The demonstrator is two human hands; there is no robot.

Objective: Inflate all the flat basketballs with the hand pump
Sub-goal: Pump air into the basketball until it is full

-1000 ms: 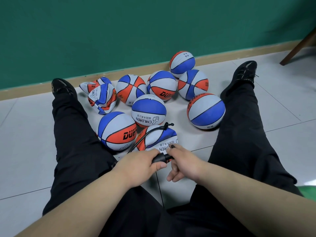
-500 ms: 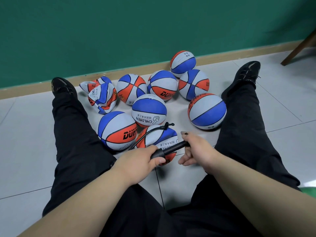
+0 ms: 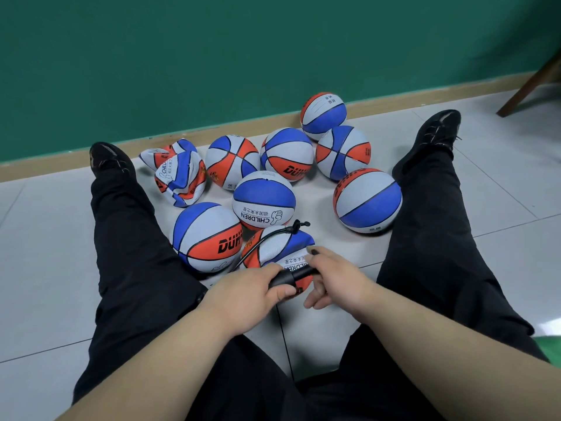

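I sit on the floor with my legs spread around a cluster of red, white and blue basketballs. My left hand (image 3: 252, 291) grips the barrel of a black hand pump (image 3: 290, 276). My right hand (image 3: 332, 276) grips the pump's handle end, which it hides. A thin black hose (image 3: 267, 238) arcs from the pump to the top of a partly flat ball (image 3: 282, 247) just beyond my hands. Two crumpled flat balls (image 3: 179, 177) lie at the far left by my left foot. Several round balls lie around them, one (image 3: 367, 200) at the right.
A green wall with a tan baseboard (image 3: 212, 132) runs behind the balls. A wooden furniture leg (image 3: 528, 89) stands at the upper right. My black trouser legs (image 3: 431, 232) flank the balls on pale floor tiles. Something green (image 3: 549, 344) shows at the right edge.
My right hand pulled the pump handle out to the right, then pushed it back in toward my left hand. The left hand and the balls stayed in place.
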